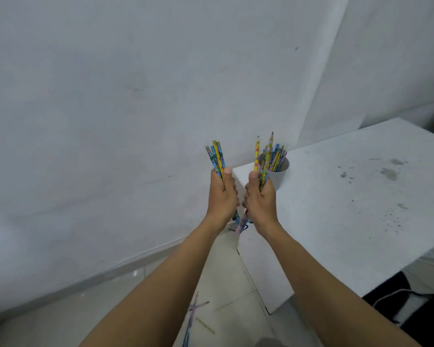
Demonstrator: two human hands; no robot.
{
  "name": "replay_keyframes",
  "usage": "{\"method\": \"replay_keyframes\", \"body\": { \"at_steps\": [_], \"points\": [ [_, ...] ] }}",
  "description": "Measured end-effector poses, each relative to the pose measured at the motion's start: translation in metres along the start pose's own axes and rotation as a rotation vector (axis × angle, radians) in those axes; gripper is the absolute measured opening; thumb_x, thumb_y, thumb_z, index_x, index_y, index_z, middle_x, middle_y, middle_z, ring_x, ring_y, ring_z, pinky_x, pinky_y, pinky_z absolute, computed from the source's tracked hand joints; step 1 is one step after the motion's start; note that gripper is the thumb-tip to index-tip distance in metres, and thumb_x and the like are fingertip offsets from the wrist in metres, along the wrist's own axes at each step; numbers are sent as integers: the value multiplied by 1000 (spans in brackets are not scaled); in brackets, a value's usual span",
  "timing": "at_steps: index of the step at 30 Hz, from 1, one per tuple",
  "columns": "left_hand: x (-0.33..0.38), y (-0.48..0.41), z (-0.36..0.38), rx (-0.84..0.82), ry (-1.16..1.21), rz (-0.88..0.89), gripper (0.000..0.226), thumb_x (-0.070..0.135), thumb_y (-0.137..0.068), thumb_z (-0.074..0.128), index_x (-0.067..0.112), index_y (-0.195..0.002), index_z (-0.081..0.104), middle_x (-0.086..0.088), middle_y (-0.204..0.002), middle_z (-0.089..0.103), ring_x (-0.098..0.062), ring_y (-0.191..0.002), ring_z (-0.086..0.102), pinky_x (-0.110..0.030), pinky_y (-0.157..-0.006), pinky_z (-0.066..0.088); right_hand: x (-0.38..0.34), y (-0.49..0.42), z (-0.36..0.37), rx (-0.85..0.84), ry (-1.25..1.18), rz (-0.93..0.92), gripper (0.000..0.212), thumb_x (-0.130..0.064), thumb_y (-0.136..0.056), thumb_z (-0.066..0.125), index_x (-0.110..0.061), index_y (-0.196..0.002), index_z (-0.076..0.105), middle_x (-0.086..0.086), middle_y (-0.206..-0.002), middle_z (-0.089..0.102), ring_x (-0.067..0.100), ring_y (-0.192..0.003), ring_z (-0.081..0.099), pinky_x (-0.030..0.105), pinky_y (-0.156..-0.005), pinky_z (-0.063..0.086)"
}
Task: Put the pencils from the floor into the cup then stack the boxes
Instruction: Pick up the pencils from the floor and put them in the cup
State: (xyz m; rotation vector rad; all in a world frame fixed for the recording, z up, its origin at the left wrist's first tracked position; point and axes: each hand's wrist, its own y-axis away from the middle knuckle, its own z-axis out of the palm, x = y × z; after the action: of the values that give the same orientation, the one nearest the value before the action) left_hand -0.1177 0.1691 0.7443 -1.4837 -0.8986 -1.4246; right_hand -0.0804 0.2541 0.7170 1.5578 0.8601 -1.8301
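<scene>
My left hand [223,194] is closed around a bundle of patterned blue and yellow pencils [216,156], held upright. Beside it my right hand [259,196] grips a second bundle of pencils [262,156], tips pointing up. Both hands hover just left of the table's corner. A white cup [278,175] stands on that corner right behind my right hand, with several pencils standing in it. A few pencils [194,311] lie on the floor between my forearms. No boxes are in view.
A white table [348,209] fills the right side, its top speckled with dark spots. White walls rise behind it. Pale floor tiles [223,284] show below. A dark object with a cable [398,304] lies under the table's near edge at lower right.
</scene>
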Motion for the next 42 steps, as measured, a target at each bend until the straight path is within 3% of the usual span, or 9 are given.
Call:
{"method": "replay_keyframes", "body": {
  "at_steps": [6,13,19,23,25,28,32,37,42],
  "points": [
    [-5,-45,26,-52,-26,10,27,41,-101,30,17,-90,35,-2,-70,37,-15,-58,36,-37,-57,41,-8,-55,-21,124,-24,0,34,-48,-97,44,-16,-88,47,-12,-55,37,4,-43,31,21,-40,29],
    [-14,-146,88,-36,-90,57,26,44,-101,28,21,-91,36,2,-71,39,-14,-61,40,-39,-65,44,-6,-173,-49,226,4,-82,38,-50,-98,43,-19,-77,42,-12,-53,44,3,-43,41,19,-40,37],
    [-36,-224,152,-42,-87,13,31,45,-101,27,16,-103,38,4,-74,40,-12,-64,40,-36,-67,42,28,-256,-80,315,144,-70,38,-64,-91,38,-29,-97,50,-16,-78,54,5,-71,54,29,-69,48],
    [-62,-253,179,-63,-125,11,28,41,-102,27,14,-103,36,5,-74,41,-9,-61,41,-33,-65,41,55,-286,-91,395,205,-100,46,-54,-97,39,-15,-116,51,-22,-73,59,-6,-65,58,7,-59,44],
    [-76,-260,186,-77,-164,-2,25,41,-102,26,17,-99,36,6,-73,41,-8,-59,42,-33,-63,43,71,-291,-93,387,203,-109,44,-53,-97,38,-16,-118,50,-26,-76,60,-7,-65,58,6,-58,43],
    [-96,-266,191,-124,-195,-47,28,43,-101,26,17,-101,36,6,-75,45,-5,-61,48,-28,-61,48,96,-291,-93,322,206,-87,28,-54,-96,39,-32,-113,45,-18,-83,65,-1,-72,64,14,-60,51],
    [-122,-267,192,-200,-248,-138,26,43,-101,27,20,-98,37,8,-75,48,3,-63,50,-27,-67,48,125,-286,-96,251,260,-11,7,-52,-96,39,-53,-103,40,-2,-91,65,17,-82,67,43,-69,58],
    [-135,-269,188,-219,-270,-207,25,40,-101,30,18,-98,40,11,-75,50,3,-64,51,-28,-69,47,134,-288,-96,229,327,11,6,-47,-98,42,-45,-103,40,-13,-93,63,11,-86,65,44,-75,57],
    [-129,-274,185,-208,-309,-174,22,32,-102,31,20,-119,40,5,-100,55,-12,-92,57,-33,-87,48,133,-290,-94,276,318,-10,17,-34,-100,46,-31,-117,45,-17,-105,59,10,-99,62,41,-87,55]
  ]
}}
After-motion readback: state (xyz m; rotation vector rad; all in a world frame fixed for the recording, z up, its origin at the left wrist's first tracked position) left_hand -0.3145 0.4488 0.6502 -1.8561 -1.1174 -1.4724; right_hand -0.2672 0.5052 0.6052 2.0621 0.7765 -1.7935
